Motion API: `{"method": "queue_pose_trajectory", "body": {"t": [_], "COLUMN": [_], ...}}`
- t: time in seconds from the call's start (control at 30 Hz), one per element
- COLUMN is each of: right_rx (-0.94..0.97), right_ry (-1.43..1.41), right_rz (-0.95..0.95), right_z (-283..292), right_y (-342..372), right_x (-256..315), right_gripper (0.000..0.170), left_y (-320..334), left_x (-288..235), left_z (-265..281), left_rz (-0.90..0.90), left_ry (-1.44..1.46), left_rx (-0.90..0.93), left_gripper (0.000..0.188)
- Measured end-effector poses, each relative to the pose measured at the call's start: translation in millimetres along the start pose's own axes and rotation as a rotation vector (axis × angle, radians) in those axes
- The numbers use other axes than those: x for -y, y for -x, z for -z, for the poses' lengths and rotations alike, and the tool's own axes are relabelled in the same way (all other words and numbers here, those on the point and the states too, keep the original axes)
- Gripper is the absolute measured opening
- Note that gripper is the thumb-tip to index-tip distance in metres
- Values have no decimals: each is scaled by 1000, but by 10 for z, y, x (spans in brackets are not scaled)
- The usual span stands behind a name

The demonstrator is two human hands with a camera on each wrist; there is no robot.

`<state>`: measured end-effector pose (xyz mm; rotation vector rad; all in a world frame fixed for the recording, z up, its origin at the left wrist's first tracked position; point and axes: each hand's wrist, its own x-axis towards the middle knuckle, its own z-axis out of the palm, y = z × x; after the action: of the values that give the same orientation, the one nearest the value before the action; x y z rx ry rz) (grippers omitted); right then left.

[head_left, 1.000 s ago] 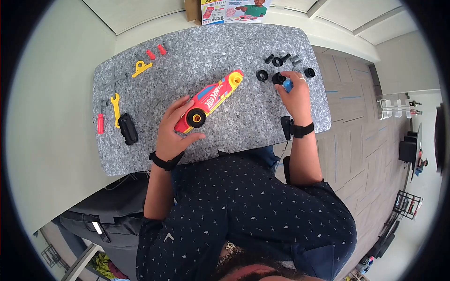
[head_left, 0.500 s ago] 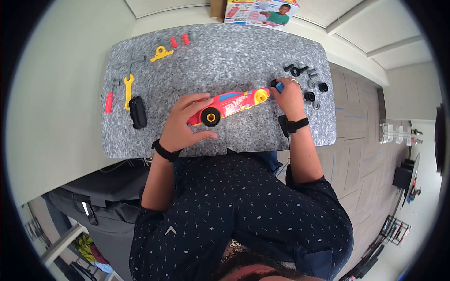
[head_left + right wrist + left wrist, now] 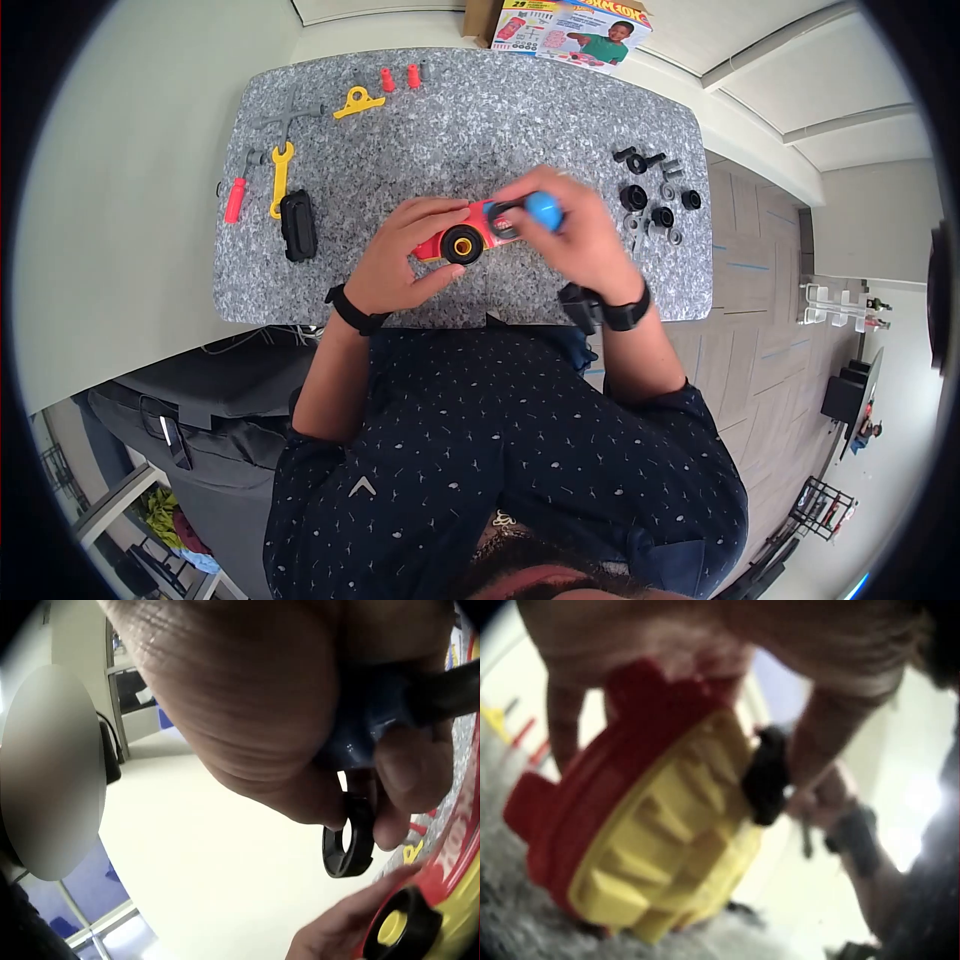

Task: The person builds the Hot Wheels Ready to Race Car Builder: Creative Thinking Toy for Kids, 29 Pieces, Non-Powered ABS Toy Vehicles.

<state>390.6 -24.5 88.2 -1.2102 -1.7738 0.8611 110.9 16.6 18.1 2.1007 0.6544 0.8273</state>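
Red-and-yellow plastic toy car (image 3: 480, 218) is on the grey speckled desk (image 3: 480, 120), mid-front. Left hand (image 3: 400, 255) grasping it at the end with the black wheel with yellow hub (image 3: 463, 245). Right hand (image 3: 585, 238) clenched round a blue-handled tool with black shaft (image 3: 543, 212), fingertips also pinching a black plastic ring (image 3: 364, 840) over the car. Can't tell from my feed if ring touches bodywork. I read this as fitting wheel parts. Next calls for left steady, ring squared up, tool kept clear.

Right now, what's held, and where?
Left grip: toy car, by its wheeled end. Right grip: black ring by its edge, tool by its blue handle.
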Motion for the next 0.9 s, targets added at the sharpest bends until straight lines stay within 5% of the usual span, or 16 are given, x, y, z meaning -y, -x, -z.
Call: {"method": "queue_pose_trajectory", "body": {"t": [0.2, 0.4, 0.9], "right_rx": [140, 187, 36], "right_ry": [233, 211, 347], "right_rz": [31, 53, 66], "right_z": [-455, -303, -516], "right_y": [-68, 11, 181], "right_x": [75, 104, 6], "right_gripper": [26, 32, 44], "left_y": [86, 27, 18], "left_x": [103, 20, 49], "left_z": [-39, -19, -128], "left_rz": [-11, -2, -3], "left_ry": [0, 31, -64], "left_rx": [-32, -14, -99], "left_gripper": [70, 73, 70]}}
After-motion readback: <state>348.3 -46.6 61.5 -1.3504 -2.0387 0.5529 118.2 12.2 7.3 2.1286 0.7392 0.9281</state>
